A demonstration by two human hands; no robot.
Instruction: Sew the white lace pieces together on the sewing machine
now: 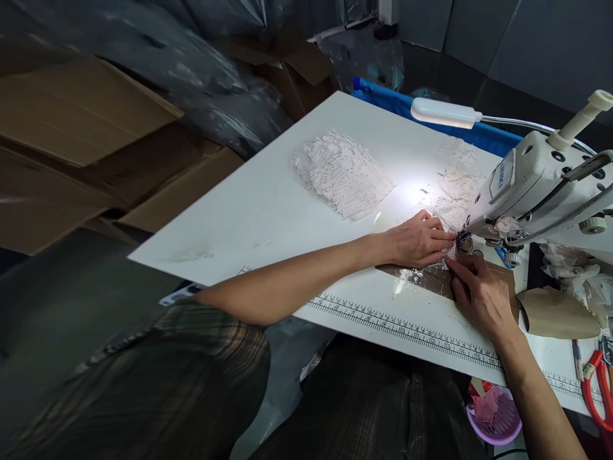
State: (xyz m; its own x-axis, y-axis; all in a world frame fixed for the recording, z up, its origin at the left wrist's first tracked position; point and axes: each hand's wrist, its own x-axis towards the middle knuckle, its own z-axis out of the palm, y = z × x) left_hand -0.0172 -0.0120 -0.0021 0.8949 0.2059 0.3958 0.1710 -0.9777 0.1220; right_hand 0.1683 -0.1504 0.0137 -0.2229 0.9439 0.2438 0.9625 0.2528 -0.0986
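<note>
Under the head of a white sewing machine (522, 185) lies white lace fabric (453, 195), gathered close to the needle. My left hand (416, 240) rests flat on the lace just left of the presser foot, its fingers stretched toward the needle. On the near side of the foot, my right hand (481, 291) touches the lace edge with its fingertips, the thumb and index finger close together; what lies between them is too small to make out. A pile of white lace pieces (345, 174) sits farther left on the white table (268, 211).
A lamp (445, 113) lights the needle area. Red scissors (596, 390) lie at the right edge, near a brown piece (558, 312). A purple basket (498, 421) is below the table. Cardboard boxes (71, 108) stand at left, and a printed ruler (407, 329) runs along the front edge.
</note>
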